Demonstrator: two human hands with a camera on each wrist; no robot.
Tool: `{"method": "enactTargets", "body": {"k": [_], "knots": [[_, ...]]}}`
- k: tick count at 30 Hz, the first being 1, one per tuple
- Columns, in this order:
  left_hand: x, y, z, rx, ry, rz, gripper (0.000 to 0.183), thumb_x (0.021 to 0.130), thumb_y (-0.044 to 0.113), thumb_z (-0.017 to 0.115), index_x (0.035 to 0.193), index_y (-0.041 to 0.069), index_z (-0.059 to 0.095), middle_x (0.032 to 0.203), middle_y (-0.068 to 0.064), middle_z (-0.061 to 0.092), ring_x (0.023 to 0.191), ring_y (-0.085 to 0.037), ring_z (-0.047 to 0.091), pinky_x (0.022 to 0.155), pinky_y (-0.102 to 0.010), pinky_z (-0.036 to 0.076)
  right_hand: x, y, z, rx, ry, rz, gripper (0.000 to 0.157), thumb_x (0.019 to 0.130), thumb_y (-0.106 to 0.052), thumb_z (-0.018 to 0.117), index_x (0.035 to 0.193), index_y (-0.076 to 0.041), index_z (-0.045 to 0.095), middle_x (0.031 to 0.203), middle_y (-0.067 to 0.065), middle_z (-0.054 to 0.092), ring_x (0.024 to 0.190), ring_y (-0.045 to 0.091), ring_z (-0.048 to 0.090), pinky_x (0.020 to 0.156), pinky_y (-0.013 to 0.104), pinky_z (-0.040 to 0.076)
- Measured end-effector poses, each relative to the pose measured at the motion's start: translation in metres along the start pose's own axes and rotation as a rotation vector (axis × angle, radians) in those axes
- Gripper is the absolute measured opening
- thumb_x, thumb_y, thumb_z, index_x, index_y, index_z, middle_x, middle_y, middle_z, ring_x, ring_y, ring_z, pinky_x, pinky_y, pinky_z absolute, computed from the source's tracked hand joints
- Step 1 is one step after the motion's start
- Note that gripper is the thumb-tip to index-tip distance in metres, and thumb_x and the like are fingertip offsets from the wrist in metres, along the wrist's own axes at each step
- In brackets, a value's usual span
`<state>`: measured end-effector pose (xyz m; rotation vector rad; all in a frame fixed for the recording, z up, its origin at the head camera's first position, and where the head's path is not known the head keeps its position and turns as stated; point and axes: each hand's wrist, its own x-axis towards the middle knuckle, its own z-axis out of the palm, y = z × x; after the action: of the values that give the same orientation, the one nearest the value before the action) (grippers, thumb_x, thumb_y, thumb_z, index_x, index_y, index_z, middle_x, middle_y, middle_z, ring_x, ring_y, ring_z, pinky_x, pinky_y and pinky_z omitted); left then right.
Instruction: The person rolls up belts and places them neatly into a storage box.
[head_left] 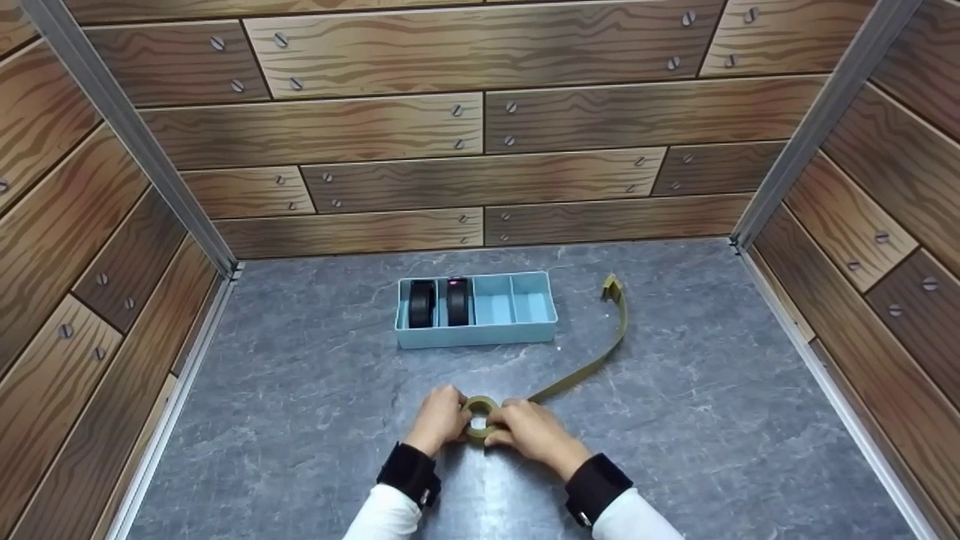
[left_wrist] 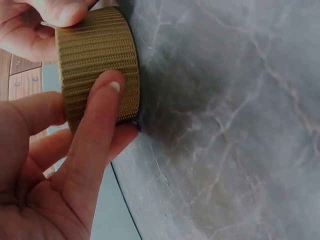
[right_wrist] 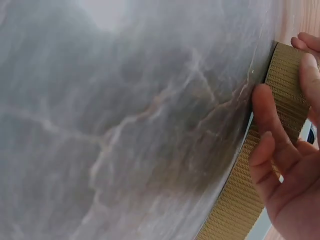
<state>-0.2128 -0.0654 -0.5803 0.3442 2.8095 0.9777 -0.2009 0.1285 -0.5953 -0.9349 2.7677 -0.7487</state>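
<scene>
An olive webbing strap [head_left: 581, 373] is partly wound into an upright-edged roll with a hollow middle, standing on the grey marbled tabletop. My left hand [head_left: 438, 417] grips the roll's left side, thumb on the outer ribbed face and fingers round it in the left wrist view. From the other side my right hand [head_left: 534, 430] holds the roll [left_wrist: 97, 55], its fingers against the webbing where the tail leaves. The loose tail curves away to the right and back, ending in a small olive buckle [head_left: 611, 285].
Behind the hands sits a light blue divided box [head_left: 476, 335]. Two black rolls [head_left: 421, 304] stand in its left compartments, while the right compartments hold nothing visible. Wood-patterned walls [head_left: 480, 127] enclose the back and both sides, with grey metal strips at the corners.
</scene>
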Motion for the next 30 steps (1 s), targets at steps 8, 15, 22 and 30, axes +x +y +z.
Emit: {"method": "enactTargets", "body": {"k": [8,15,22,30], "knots": [[0.0026,0.0000,-0.0030,0.055,-0.062,0.069,0.010,0.086,0.005,0.070,0.077,0.007,0.074,0.074,-0.004,0.068,0.060,-0.016,0.056,0.057,-0.030,0.047,-0.0020,0.0021,-0.0043,0.013,-0.054,-0.039,0.032,0.087,-0.041,0.069,0.111,-0.021,0.073,0.089,-0.010,0.056,0.073,0.006,0.051,0.064,0.026,0.045],[-0.0009,0.0006,-0.0008,0.058,-0.020,0.060,0.006,0.084,0.001,0.067,0.082,0.003,0.073,0.081,-0.008,0.070,0.069,-0.021,0.063,0.063,-0.034,0.051,-0.0019,-0.0047,-0.0006,-0.027,-0.034,0.002,0.025,0.087,-0.042,0.069,0.102,-0.022,0.074,0.085,-0.010,0.053,0.070,0.006,0.050,0.060,0.027,0.043],[0.0018,0.0046,-0.0006,0.126,-0.060,0.076,0.021,0.080,-0.006,0.063,0.066,0.009,0.060,0.074,-0.003,0.061,0.067,-0.020,0.057,0.062,-0.035,0.048,-0.0038,0.0002,-0.0036,0.044,-0.072,-0.020,0.029,0.090,-0.037,0.067,0.114,-0.022,0.072,0.094,-0.008,0.052,0.073,0.005,0.048,0.063,0.025,0.043],[0.0029,0.0038,-0.0001,0.130,-0.014,0.069,0.006,0.083,0.001,0.065,0.080,0.005,0.069,0.082,-0.008,0.067,0.073,-0.026,0.064,0.066,-0.039,0.052,-0.0018,-0.0015,-0.0031,0.048,-0.061,-0.026,0.022,0.089,-0.036,0.069,0.103,-0.020,0.072,0.089,-0.010,0.049,0.072,0.005,0.046,0.063,0.024,0.042]]}}
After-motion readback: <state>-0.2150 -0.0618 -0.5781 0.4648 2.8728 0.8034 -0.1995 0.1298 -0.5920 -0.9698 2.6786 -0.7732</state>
